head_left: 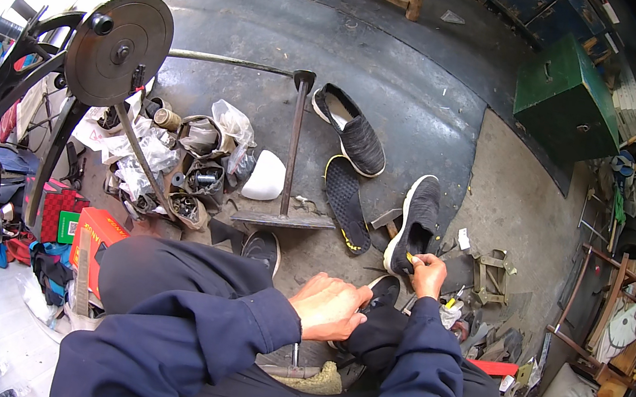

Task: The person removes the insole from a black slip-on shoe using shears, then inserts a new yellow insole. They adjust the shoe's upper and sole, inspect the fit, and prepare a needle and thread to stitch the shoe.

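My right hand [428,275] pinches the heel end of a dark grey slip-on shoe [419,213] with a white sole. A small yellow bit [410,258] shows at the heel opening beside my fingertips; whether it belongs to an insole I cannot tell. My left hand [329,306] is closed above my knee, near the shoe on my foot [384,291]; what its fingers hold, if anything, is hidden. Farther off, a matching slip-on shoe [360,141] lies with its pale inside showing. Below it rests a black insole [345,206] with yellow edges.
A metal shoe-repair stand [294,146] rises ahead of me. To its left are a hand-cranked machine with a round wheel [118,49], bags of small parts [203,174] and an orange box [100,231]. A green metal box [568,99] stands far right; a hammer [386,220] lies beside the shoe.
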A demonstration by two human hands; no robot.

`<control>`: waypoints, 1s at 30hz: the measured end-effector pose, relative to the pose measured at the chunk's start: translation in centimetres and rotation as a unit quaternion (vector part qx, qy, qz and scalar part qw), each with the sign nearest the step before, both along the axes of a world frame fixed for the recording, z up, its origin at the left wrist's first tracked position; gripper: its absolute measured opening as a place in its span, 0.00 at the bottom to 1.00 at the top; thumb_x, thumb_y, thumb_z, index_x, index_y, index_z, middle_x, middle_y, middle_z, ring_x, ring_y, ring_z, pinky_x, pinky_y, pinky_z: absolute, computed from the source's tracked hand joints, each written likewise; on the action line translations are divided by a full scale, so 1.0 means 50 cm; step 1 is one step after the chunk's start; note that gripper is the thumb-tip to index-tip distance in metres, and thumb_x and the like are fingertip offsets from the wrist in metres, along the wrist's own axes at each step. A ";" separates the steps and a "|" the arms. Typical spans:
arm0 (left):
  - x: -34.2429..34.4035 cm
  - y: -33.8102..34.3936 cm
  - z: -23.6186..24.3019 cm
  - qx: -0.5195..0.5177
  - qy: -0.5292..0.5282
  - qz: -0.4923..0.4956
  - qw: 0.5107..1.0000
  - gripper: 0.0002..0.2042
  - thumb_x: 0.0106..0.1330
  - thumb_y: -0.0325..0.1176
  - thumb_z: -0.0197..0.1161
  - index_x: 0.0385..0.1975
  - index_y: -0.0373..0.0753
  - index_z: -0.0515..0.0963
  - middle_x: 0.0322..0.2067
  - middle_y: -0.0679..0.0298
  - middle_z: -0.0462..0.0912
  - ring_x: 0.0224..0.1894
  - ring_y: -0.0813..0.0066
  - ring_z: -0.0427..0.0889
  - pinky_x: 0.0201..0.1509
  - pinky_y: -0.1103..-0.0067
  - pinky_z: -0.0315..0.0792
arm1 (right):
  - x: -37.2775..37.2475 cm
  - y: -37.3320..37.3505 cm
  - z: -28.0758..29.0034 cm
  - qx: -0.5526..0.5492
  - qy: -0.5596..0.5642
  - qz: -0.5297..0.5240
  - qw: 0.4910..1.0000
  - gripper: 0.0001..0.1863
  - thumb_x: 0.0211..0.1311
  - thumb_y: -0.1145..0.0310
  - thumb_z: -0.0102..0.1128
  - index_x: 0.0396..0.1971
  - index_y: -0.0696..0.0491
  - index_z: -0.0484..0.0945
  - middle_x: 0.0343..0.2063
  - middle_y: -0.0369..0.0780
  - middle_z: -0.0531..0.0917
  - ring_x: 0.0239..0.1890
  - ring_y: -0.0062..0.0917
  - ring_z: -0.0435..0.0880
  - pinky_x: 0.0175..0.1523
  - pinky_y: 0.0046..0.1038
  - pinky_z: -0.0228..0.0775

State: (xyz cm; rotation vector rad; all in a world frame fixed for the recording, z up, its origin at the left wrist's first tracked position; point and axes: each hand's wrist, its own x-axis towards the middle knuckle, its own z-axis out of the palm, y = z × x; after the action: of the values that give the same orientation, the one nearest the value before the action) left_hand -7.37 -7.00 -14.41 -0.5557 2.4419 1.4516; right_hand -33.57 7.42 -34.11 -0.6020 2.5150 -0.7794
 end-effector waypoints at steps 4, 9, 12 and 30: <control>0.000 0.001 -0.001 0.005 -0.008 -0.003 1.000 0.14 0.69 0.41 0.60 0.44 0.36 0.77 0.33 0.47 0.86 0.41 0.44 0.84 0.45 0.55 0.74 | 0.005 0.003 -0.009 0.033 -0.004 0.016 0.999 0.06 0.54 0.72 0.73 0.30 0.59 0.89 0.25 0.48 0.88 0.31 0.34 0.88 0.44 0.35 0.77; 0.000 0.001 -0.001 0.000 -0.004 0.001 1.000 0.14 0.69 0.41 0.60 0.43 0.36 0.77 0.33 0.47 0.86 0.42 0.44 0.84 0.45 0.55 0.74 | 0.012 0.004 -0.016 0.032 -0.108 -0.030 0.993 0.06 0.57 0.74 0.71 0.32 0.60 0.88 0.23 0.44 0.87 0.24 0.27 0.85 0.36 0.33 0.78; -0.002 0.002 -0.001 0.001 -0.006 -0.004 1.000 0.14 0.70 0.41 0.60 0.44 0.36 0.77 0.33 0.47 0.86 0.41 0.44 0.84 0.45 0.55 0.74 | 0.009 0.009 -0.018 -0.037 -0.221 -0.069 0.972 0.05 0.62 0.76 0.66 0.34 0.62 0.87 0.24 0.41 0.87 0.22 0.22 0.84 0.32 0.30 0.77; -0.003 0.001 0.003 0.006 0.000 0.006 1.000 0.14 0.70 0.40 0.61 0.44 0.35 0.77 0.32 0.46 0.85 0.40 0.42 0.84 0.45 0.54 0.74 | 0.020 0.017 -0.035 0.027 0.095 -0.050 0.994 0.19 0.50 0.68 0.79 0.41 0.55 0.83 0.30 0.42 0.82 0.37 0.39 0.84 0.49 0.39 0.74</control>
State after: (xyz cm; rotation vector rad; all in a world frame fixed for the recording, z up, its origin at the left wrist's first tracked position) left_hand -7.50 -6.95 -14.25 -0.5671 2.4325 1.4709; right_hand -32.58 8.28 -35.84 -0.5580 2.7491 -0.7180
